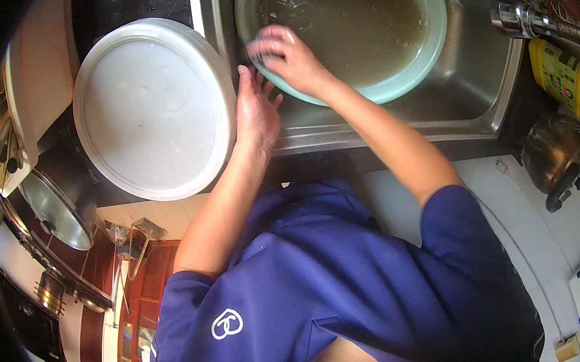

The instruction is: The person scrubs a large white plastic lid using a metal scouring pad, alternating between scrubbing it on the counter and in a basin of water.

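Note:
My right hand (pixel 293 61) is over the near-left rim of a pale green plastic basin (pixel 407 79). Its fingers are closed around a dark grey scrubber (pixel 269 57), blurred by motion, so its material is uncertain. Cloudy brownish water (pixel 342 25) fills much of the basin, which rests in a stainless steel sink (pixel 470 64). Left of it, a round white plastic tub or lid (pixel 148 116) sits on the dark counter, its flat face towards me. My left hand (pixel 258 107) is at its right side, fingers apart; whether they touch it is hard to tell.
A chrome faucet head on a flexible hose (pixel 529 19) reaches in from the right. Beside the sink lie a yellow detergent bottle (pixel 565 80) and a dark metal kettle (pixel 552 151). At left are a pot lid (pixel 60 210) and a holder with utensils (pixel 15 121).

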Motion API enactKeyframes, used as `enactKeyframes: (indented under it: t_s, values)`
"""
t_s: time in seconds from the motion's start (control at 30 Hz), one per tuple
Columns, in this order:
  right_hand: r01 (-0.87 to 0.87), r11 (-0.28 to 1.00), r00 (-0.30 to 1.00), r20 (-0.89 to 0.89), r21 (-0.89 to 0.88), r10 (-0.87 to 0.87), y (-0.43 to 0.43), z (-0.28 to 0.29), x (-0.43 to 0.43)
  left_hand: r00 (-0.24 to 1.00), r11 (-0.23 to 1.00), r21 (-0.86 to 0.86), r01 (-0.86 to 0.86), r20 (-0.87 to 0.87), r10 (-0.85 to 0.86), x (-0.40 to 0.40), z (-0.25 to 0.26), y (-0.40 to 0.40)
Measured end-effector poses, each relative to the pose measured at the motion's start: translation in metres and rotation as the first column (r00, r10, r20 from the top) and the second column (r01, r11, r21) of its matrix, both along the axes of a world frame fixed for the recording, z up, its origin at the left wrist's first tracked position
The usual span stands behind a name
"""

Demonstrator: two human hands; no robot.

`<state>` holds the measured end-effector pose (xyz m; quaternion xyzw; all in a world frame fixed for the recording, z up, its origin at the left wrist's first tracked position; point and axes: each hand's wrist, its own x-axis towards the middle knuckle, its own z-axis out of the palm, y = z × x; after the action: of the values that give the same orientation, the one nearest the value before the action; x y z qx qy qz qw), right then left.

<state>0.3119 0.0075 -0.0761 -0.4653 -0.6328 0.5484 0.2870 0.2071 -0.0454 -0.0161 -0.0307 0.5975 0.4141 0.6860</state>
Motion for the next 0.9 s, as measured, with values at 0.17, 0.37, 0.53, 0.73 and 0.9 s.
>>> enactKeyframes:
  t_s: [0.17,0.37,0.53,0.73,0.9]
  values:
    - [-0.439,0.819,0.857,0.1,-0.369,0.505,-0.003,0.009,0.109,1.0,1.0,-0.014,0.003,-0.031,-0.004,0.001,0.0,-0.001]
    - [-0.312,0.911,0.828,0.393,-0.269,0.4,-0.013,0.001,0.094,0.999,0.999,-0.001,0.039,-0.026,-0.039,0.001,0.003,0.0]
    - [0.218,0.956,0.972,-0.043,-0.198,-0.23,0.021,-0.02,-0.01,1.0,1.0,0.007,0.001,0.0,-0.001,0.001,-0.001,0.0]
    - [-0.218,0.972,0.973,0.059,-0.085,0.224,-0.015,0.004,0.029,0.998,0.999,0.008,-0.036,0.052,0.035,0.0,-0.001,-0.003]
    - [-0.321,0.845,0.675,0.523,-0.429,0.521,0.001,0.009,0.159,0.998,0.998,-0.006,-0.068,0.011,0.068,0.002,-0.009,-0.005]
